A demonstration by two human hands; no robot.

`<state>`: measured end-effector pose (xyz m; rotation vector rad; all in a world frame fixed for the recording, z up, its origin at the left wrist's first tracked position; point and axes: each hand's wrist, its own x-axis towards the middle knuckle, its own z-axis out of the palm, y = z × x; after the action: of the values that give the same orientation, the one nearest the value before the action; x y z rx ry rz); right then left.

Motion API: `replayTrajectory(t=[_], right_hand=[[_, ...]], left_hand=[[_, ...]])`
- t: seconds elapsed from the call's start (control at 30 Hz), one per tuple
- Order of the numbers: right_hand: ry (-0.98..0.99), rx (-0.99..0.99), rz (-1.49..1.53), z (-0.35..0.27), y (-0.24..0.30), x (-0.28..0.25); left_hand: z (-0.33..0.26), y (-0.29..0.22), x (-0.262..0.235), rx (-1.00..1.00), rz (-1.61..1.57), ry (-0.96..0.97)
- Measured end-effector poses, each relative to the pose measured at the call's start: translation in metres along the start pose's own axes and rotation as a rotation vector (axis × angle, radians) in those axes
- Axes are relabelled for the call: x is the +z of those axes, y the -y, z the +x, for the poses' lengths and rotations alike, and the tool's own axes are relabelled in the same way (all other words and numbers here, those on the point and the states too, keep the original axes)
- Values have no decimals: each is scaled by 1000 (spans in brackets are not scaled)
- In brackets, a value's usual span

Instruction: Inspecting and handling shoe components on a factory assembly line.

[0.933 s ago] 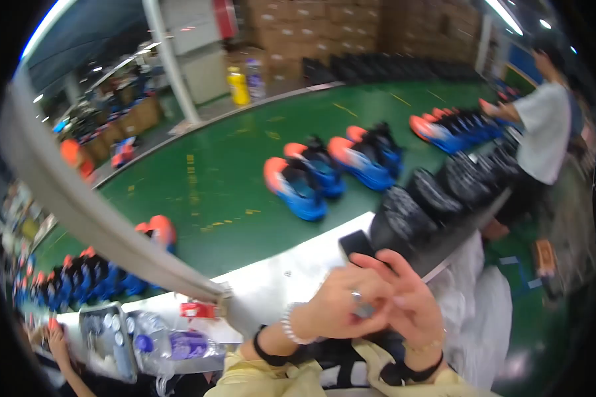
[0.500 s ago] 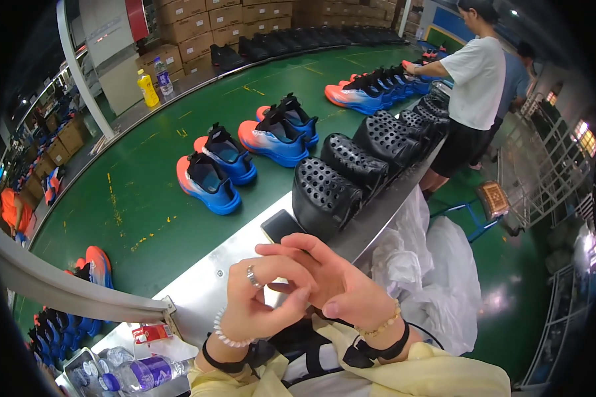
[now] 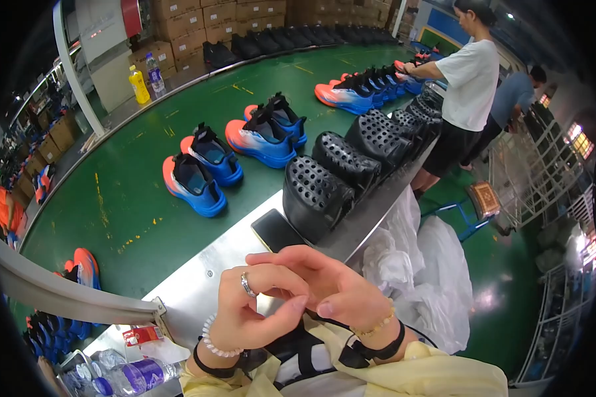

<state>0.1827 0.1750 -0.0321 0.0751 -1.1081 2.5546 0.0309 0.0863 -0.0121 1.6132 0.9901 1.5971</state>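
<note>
Above the metal ledge my left hand has its fingers curled, thumb and forefinger brought close together against the palm of the other hand. Whatever may lie between those fingertips is hidden. My right hand is cupped with its fingers stretched toward the left and its thumb apart; it touches the left fingers, and nothing shows in its palm. Just beyond the hands a dark phone lies flat on the ledge. Beside it stands a black clog-shaped form with round holes. Blue-and-orange sneakers rest on the green belt farther off.
More black clogs line the ledge to the far right. A person in a white shirt handles sneakers there. White plastic bags hang at my right. A grey metal bar and a water bottle are at lower left.
The belt, shoes and phone sit slightly farther left in view. My hands stay joined, with the left fingers bent a little closer to the right palm. The person behind in blue bends lower.
</note>
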Motion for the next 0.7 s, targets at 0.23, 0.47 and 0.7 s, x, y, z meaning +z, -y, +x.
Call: replayTrajectory(t=[0.23, 0.47, 0.7], right_hand=[[-429, -266, -209, -44, 34, -22], [-533, -429, -224, -93, 61, -73], [-599, -507, -287, -96, 113, -93]], left_hand=[[32, 47, -24, -75, 535, -487], [67, 167, -117, -551, 1468, -402], [95, 206, -189, -722, 1642, -76]])
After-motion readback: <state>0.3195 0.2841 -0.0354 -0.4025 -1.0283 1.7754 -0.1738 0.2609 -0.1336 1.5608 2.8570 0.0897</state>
